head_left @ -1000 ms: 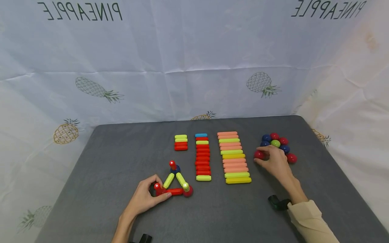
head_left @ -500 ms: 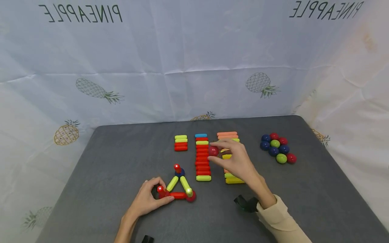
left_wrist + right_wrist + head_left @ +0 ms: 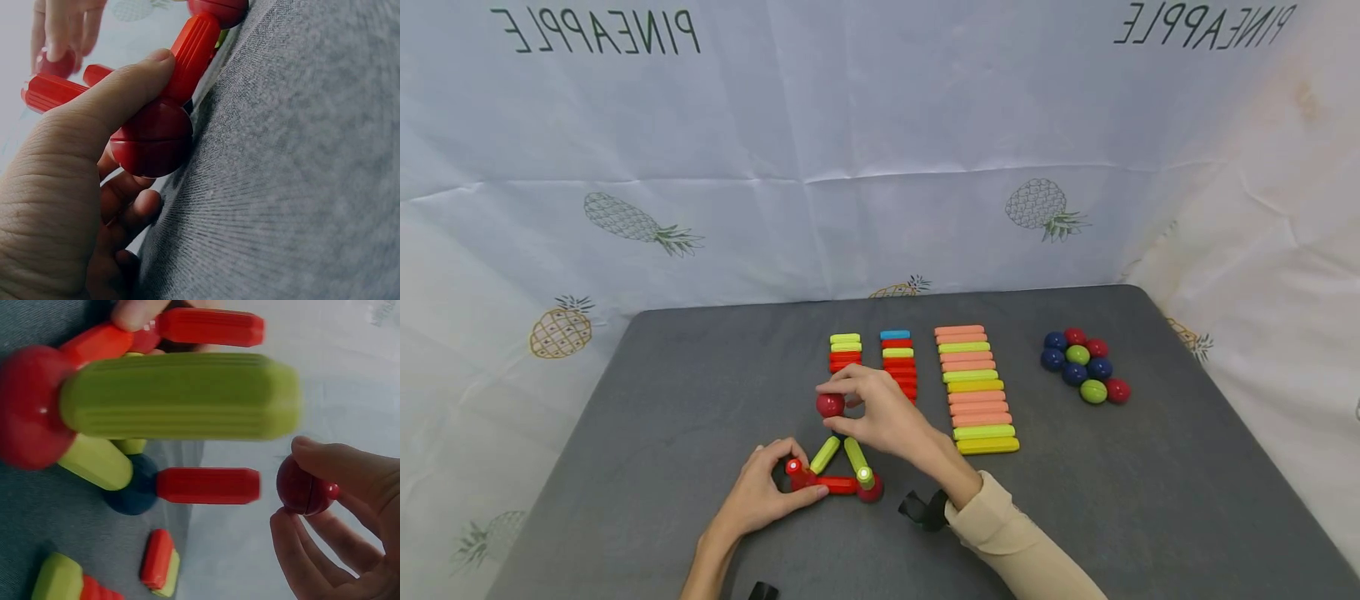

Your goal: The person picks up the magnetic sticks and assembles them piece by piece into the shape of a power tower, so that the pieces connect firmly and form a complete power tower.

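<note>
A triangle of short rods joined by balls lies on the table, with a red rod (image 3: 837, 485) as its near side and two yellow-green rods (image 3: 825, 456) as the others. From each corner ball one rod stands upright. My left hand (image 3: 767, 487) grips the left corner's red ball (image 3: 153, 139), its thumb lying along the red rod. Over the far corner, my right hand (image 3: 883, 414) pinches a loose red ball (image 3: 830, 405). In the right wrist view this ball sits just off the tip of the upright red rod (image 3: 209, 485) on the blue ball (image 3: 132, 487).
Behind the hands, rods lie in columns: a short one (image 3: 846, 347), a red one (image 3: 897, 364) partly hidden by the right hand, and a long pink and yellow one (image 3: 977, 396). Several balls (image 3: 1077, 372) cluster at the right. A pineapple-print cloth (image 3: 820, 233) hangs behind the table.
My right hand has picked a red ball from the cluster and carried it left to above the triangle's far corner. My left hand and the triangle have shifted slightly toward the near right.
</note>
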Demonstrator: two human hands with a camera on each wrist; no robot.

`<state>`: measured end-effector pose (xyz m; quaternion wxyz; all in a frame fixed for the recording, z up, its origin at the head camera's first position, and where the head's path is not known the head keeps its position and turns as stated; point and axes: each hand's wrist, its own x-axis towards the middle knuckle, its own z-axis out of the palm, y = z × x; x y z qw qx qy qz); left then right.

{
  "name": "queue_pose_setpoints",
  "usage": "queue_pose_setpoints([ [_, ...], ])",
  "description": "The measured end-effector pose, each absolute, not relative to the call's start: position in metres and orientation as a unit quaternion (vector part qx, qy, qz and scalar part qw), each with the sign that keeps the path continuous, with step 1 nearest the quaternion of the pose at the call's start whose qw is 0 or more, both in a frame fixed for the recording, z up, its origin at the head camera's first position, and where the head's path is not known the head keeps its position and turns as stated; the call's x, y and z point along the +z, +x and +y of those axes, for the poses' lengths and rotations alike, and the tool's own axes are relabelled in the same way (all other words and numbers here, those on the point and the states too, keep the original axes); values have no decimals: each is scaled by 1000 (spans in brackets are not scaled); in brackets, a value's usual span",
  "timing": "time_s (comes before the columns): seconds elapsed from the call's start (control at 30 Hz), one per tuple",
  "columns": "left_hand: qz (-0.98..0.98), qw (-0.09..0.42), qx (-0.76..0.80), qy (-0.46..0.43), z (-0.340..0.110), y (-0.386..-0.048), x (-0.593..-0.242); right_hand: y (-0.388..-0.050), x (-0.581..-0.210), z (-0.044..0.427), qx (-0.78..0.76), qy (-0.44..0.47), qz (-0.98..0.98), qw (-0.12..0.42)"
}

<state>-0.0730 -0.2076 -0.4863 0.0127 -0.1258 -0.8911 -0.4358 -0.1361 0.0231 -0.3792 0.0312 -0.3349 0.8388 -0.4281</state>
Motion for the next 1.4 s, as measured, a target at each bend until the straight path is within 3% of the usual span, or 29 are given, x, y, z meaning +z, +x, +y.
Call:
queue_pose_setpoints([
  [0.6,-889,-5,-443,-115,-207,-73,-484,-138,-387,24,-429,-318,844,42],
  [0.83,-894,-7,-436,-104,-207,-72,-487,-138,-383,36,-413,-320,852,19],
  [1.1,-893,5,-437,-106,-208,-71,-487,-151,-382,86,-393,-266,879,-48],
  [1.4,-893,4,-436,-108,-208,-72,-488,-164,-396,191,-354,-131,919,-110],
])
